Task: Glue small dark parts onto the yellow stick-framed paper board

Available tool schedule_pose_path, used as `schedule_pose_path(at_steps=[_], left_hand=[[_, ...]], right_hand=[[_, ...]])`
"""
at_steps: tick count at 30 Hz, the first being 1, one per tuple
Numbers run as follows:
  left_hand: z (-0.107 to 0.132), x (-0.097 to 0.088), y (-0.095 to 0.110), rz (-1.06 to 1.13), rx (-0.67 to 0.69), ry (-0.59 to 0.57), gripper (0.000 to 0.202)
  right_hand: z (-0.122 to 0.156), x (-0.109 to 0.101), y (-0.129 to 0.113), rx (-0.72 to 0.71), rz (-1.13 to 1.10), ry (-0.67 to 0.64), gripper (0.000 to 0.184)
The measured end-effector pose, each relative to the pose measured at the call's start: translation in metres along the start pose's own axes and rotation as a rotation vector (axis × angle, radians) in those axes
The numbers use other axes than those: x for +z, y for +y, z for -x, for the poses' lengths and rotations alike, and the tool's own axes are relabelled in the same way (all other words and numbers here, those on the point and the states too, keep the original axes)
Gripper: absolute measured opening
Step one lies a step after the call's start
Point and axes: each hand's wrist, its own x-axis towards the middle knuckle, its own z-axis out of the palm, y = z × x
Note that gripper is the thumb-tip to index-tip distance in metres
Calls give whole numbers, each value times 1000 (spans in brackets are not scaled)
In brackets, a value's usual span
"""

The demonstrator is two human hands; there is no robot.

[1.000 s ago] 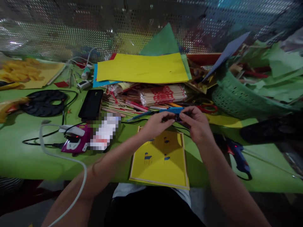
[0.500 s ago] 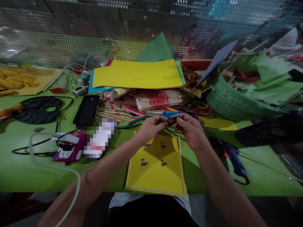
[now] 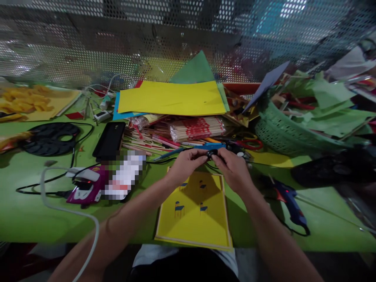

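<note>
My left hand (image 3: 188,163) and my right hand (image 3: 234,166) meet above the far edge of a yellow board. Both are closed, with fingertips pinching a small black object (image 3: 211,153) between them. Its kind is too small and dark to make out. Beneath my wrists lies the yellow board (image 3: 190,225), framed with thin pale strips and bearing several small blue and orange chair shapes. Just beyond my fingers are a blue tool or strip (image 3: 189,146) and a thin black cable (image 3: 161,161).
A glue gun (image 3: 289,196) lies at the right, near a green basket (image 3: 282,129) of paper scraps. Wooden sticks (image 3: 196,128) and yellow sheets (image 3: 173,98) are piled behind. On the left are a purple power strip (image 3: 88,188), phones (image 3: 108,139) and a white cable (image 3: 70,209).
The camera view has tilted up slightly, so most things sit lower. My hands stay together around the black object, which has turned a little between my fingers.
</note>
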Motion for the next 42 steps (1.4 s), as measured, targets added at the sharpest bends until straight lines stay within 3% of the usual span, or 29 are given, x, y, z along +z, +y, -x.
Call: schedule_pose_path(at_steps=[13, 25, 33, 42], left_hand=[[16, 13, -2, -439, 122, 156, 22], [30, 3, -8, -468, 81, 194, 21], [33, 0, -7, -378, 44, 161, 18], [39, 2, -7, -613, 111, 218, 17]], right_hand=[[4, 11, -1, 52, 94, -123, 27], [6, 24, -13, -26, 247, -124, 20], [8, 20, -12, -51, 108, -165, 22], [7, 23, -14, -63, 225, -166, 21]])
